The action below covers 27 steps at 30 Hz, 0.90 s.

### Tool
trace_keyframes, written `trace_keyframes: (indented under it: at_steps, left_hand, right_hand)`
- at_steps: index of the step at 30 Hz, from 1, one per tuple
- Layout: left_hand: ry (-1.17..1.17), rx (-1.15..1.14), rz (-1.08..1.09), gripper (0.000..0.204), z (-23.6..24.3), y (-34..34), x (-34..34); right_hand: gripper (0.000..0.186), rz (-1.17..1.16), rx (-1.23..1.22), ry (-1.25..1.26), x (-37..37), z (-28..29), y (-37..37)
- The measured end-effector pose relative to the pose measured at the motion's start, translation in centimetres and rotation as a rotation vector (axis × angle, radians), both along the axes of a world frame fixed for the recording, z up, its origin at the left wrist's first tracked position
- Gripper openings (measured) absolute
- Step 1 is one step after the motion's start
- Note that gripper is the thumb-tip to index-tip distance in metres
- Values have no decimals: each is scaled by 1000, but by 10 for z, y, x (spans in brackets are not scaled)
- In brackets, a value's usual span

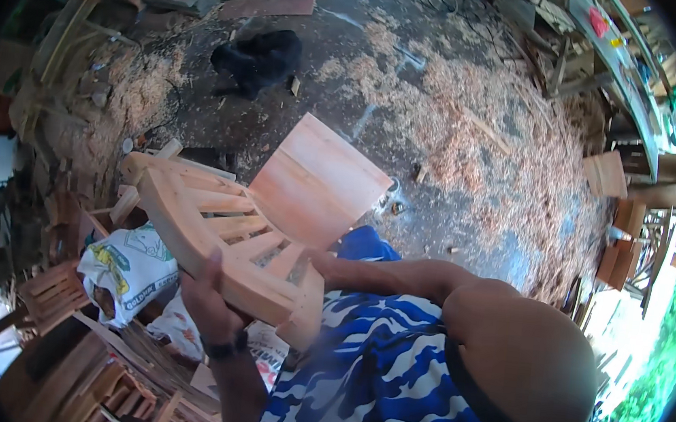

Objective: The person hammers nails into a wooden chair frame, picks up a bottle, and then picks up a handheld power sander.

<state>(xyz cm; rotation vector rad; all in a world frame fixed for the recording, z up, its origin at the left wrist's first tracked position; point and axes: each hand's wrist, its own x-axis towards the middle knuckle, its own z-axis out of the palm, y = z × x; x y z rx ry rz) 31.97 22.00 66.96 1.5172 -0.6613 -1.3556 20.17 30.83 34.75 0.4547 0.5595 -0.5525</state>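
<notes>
From the head view, my left hand (211, 300) grips the near rail of a pale wooden frame (222, 232), fingers curled around its lower edge, and holds it tilted up in front of me. The frame has two curved side rails joined by several slats. My right arm reaches across under the frame; my right hand (318, 264) is hidden behind the frame's end, so I cannot tell whether it is spread or closed. Just beyond the frame, a flat board (320, 181) stands tilted, seemingly joined to it. Below the frame lies a white printed sack (133, 264), with stacked wood pieces (54, 289) to the left. The dark floor (468, 215) is strewn with sawdust (475, 135), and a black bundle (259, 57) lies farther off.
</notes>
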Motion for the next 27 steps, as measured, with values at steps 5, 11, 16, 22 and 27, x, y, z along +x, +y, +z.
trace_keyframes:
  at_steps: [5,11,16,22,27]
  left_hand:
    - [47,46,-191,61,-23,-80,57]
    - [176,181,-351,68,-25,-134,85]
    - [-11,137,-551,70,-12,-151,66]
    - [7,-154,-642,66,-38,-192,83]
    - [-133,-644,-991,75,-121,-241,123]
  right_hand:
    - [43,-290,-293,91,4,-8,3]
    - [41,-360,398,-9,-22,48,1]
    - [34,-396,328,43,-16,20,7]
    - [29,-386,134,358,-8,-19,16]
    - [34,-592,246,259,12,-1,19]
